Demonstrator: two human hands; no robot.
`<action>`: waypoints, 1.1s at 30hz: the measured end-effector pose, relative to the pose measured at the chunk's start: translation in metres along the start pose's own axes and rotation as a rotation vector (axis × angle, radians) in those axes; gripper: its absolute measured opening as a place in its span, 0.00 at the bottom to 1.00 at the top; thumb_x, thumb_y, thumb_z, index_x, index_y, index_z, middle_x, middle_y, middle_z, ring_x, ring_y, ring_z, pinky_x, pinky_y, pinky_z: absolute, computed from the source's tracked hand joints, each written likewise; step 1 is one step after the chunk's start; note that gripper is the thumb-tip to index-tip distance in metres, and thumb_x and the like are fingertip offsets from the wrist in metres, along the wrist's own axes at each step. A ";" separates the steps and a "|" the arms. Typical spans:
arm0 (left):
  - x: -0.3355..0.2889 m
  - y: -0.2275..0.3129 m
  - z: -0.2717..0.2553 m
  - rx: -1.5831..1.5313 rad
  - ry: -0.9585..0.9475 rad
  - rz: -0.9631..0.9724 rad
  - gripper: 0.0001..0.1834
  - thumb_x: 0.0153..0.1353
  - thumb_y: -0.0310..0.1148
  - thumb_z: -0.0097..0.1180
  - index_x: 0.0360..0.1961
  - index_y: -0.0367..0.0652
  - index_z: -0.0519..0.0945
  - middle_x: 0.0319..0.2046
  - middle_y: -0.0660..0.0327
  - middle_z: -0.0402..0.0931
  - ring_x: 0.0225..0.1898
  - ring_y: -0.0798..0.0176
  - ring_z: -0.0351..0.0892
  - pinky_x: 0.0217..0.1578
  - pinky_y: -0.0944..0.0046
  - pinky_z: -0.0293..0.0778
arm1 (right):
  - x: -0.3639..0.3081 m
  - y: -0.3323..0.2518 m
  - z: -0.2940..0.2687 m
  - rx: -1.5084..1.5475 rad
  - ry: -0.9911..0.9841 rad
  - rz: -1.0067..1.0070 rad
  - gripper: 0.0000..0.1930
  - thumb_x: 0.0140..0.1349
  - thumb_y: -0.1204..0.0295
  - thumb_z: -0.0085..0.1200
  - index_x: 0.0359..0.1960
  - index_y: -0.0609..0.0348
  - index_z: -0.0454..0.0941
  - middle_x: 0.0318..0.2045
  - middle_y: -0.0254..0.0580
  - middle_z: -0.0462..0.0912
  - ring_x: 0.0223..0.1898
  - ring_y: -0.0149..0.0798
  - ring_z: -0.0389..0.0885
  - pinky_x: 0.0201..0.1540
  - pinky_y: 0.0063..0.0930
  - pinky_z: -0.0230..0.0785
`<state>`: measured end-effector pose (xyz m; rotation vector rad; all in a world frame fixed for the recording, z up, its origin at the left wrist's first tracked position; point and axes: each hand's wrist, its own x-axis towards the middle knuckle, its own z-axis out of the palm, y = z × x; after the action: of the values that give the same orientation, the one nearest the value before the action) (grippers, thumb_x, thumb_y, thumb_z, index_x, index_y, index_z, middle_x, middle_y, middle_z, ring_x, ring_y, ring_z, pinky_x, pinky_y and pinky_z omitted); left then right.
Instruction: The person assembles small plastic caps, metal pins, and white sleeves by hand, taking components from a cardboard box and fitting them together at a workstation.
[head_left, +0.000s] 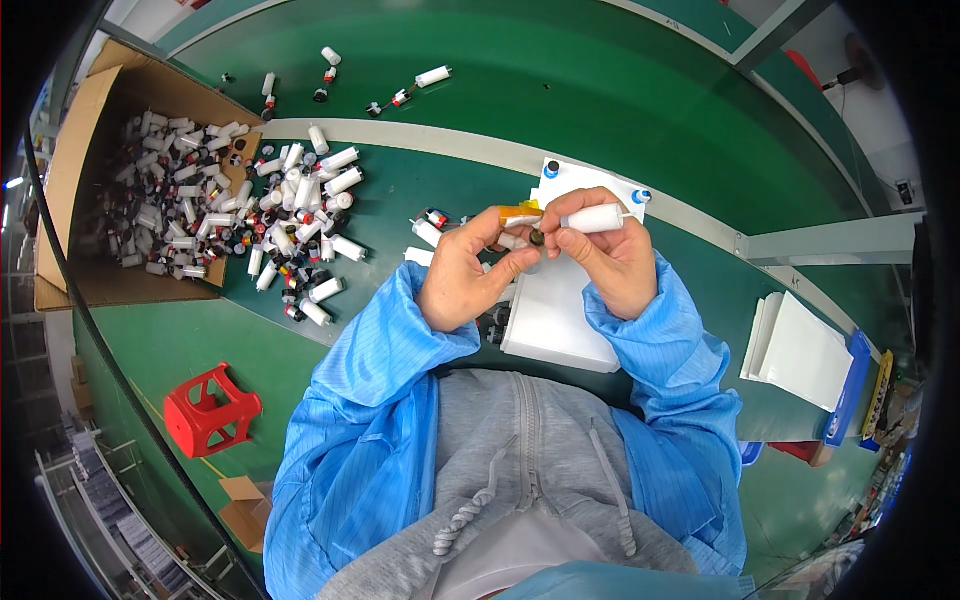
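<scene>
Right hand [622, 262] pinches a white cylinder [592, 219], fingers nearly closed; left hand [462, 275] curls tight round a dark-ended piece [537, 239] beside those fingertips (grip half hidden)! Probably fitting or checking; next calls for steady alignment.

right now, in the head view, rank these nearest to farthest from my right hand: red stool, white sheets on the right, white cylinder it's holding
From your right hand:
1. White cylinder: held in it.
2. White sheets: to its right.
3. Red stool: far off to its left, lower down.
</scene>
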<state>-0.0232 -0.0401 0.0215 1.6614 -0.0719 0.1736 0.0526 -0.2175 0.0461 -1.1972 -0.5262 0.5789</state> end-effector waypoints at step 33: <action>-0.007 -0.016 -0.006 -0.407 -0.198 -0.407 0.16 0.66 0.24 0.54 0.54 0.31 0.75 0.41 0.57 0.81 0.36 0.69 0.81 0.41 0.71 0.78 | 0.008 0.020 -0.008 -0.655 -0.040 -0.211 0.12 0.56 0.82 0.58 0.42 0.61 0.75 0.40 0.42 0.81 0.39 0.35 0.81 0.44 0.27 0.74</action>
<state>-0.0282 -0.0326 0.0055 1.2507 0.0784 -0.2986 0.0609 -0.2126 0.0251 -1.7197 -0.9055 0.2475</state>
